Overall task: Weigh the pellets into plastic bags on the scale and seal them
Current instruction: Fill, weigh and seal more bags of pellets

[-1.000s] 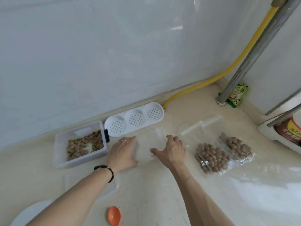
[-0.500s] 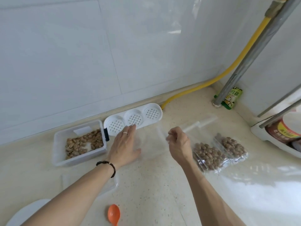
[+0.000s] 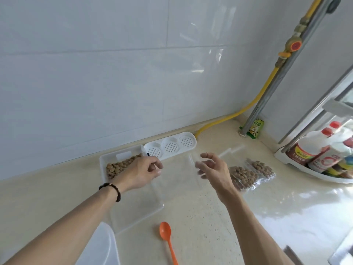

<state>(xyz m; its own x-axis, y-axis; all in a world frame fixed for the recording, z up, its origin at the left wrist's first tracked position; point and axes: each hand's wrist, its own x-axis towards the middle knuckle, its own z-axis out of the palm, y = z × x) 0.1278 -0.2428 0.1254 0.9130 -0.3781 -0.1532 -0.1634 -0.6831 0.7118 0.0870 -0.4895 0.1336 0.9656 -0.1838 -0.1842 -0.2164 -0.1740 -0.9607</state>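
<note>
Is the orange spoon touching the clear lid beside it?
Apart. The head view shows bare counter between the orange spoon and the clear lid.

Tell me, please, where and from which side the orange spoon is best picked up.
Grip the orange spoon by its slim handle, coming from above with the right hand. It lies flat on the counter, bowl towards the wall, handle towards the person.

Beige speckled countertop (image 3: pixel 200 217), pellet tub (image 3: pixel 107 159), orange spoon (image 3: pixel 168 240), two filled bags (image 3: pixel 250 174), perhaps a clear lid (image 3: pixel 137 209).
</note>
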